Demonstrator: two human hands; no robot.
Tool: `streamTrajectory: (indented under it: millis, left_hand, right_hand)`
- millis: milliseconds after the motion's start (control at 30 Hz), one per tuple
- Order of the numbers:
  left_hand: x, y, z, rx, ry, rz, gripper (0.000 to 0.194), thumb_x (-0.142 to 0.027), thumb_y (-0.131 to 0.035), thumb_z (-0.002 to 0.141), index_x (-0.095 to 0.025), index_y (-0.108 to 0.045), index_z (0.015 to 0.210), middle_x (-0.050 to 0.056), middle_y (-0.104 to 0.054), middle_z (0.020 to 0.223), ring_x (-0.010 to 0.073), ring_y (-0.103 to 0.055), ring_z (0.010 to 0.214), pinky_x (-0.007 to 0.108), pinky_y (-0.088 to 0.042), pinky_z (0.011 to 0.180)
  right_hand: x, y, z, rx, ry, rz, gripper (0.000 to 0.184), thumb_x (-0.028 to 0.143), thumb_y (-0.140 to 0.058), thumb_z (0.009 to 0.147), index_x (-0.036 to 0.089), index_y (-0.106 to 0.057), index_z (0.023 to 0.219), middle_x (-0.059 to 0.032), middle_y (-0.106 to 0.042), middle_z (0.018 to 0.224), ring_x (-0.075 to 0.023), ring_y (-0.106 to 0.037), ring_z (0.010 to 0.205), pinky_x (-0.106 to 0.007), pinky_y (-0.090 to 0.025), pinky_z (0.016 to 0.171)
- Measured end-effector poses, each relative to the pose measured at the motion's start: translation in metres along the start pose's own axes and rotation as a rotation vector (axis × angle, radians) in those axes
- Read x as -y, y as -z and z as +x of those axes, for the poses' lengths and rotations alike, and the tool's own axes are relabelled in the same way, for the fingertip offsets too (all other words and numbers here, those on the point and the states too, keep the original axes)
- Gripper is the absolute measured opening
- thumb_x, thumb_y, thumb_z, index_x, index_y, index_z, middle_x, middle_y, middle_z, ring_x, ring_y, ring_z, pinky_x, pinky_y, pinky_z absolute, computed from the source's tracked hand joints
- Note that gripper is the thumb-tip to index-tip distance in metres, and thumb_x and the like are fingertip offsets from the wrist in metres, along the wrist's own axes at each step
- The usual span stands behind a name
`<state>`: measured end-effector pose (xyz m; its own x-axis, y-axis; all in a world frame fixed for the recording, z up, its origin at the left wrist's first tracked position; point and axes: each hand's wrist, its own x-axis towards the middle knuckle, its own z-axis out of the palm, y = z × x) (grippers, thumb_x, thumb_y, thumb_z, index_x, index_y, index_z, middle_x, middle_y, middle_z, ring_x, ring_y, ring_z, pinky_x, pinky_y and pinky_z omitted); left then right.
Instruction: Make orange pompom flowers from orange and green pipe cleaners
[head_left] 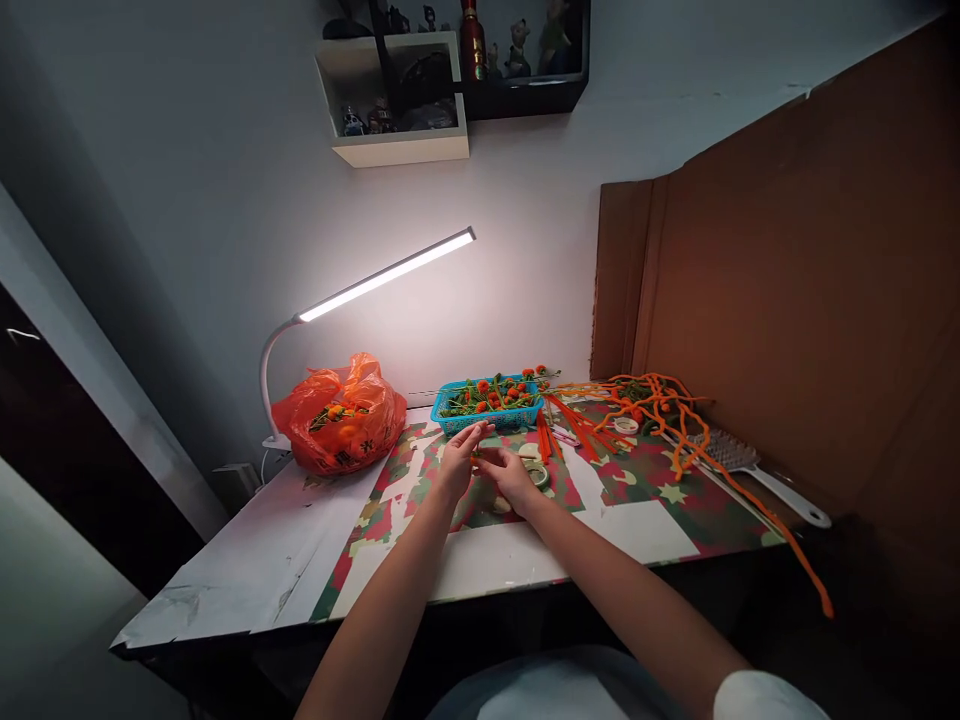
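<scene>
Over the middle of the table, my left hand [459, 462] and my right hand [513, 476] meet with fingers pinched together. A tiny greenish-orange bit shows between the fingertips, too small to name. Just behind the hands stands a blue plastic basket [442, 422] filled with orange flowers [495, 391] on green stems. A roll of green tape [539, 474] lies beside my right hand, partly covered by it. Orange-red strips [544, 440] are bundled to the right of the basket.
An orange plastic bag [341, 455] with flowers inside sits at the left, by a lit desk lamp [390, 273]. Fuzzy orange stems [664, 400] tangle at the right, near a hairbrush [780, 490] and a cardboard panel [780, 280]. Shelves [401, 150] hang above.
</scene>
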<state>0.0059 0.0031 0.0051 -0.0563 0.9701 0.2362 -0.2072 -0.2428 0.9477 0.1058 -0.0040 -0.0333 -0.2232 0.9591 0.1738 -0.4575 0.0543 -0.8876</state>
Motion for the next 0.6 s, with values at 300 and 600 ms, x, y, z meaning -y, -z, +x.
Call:
streamTrajectory:
  millis: [300,600]
  left_hand:
    - [0.001,0.007,-0.008,0.074,0.127,-0.062,0.049,-0.059,-0.056,0.074,-0.02,-0.067,0.102,0.012,-0.063,0.117,0.0223,-0.06,0.1,0.031,-0.049,0.076]
    - [0.015,0.018,-0.006,0.073,0.089,-0.006,0.049,-0.043,-0.082,0.052,-0.013,-0.072,0.089,0.012,-0.072,0.09,0.0175,-0.065,0.076,0.03,-0.051,0.073]
  right_hand:
    - [0.01,0.007,-0.001,-0.101,0.074,0.026,0.043,0.031,-0.079,0.049,0.02,-0.059,0.085,-0.0038,-0.068,0.087,-0.0193,-0.064,0.082,-0.031,-0.053,0.07]
    - [0.016,0.015,0.001,-0.151,0.14,-0.054,0.03,0.03,-0.072,0.058,0.017,-0.067,0.084,-0.0059,-0.071,0.085,-0.0201,-0.065,0.083,-0.034,-0.051,0.077]
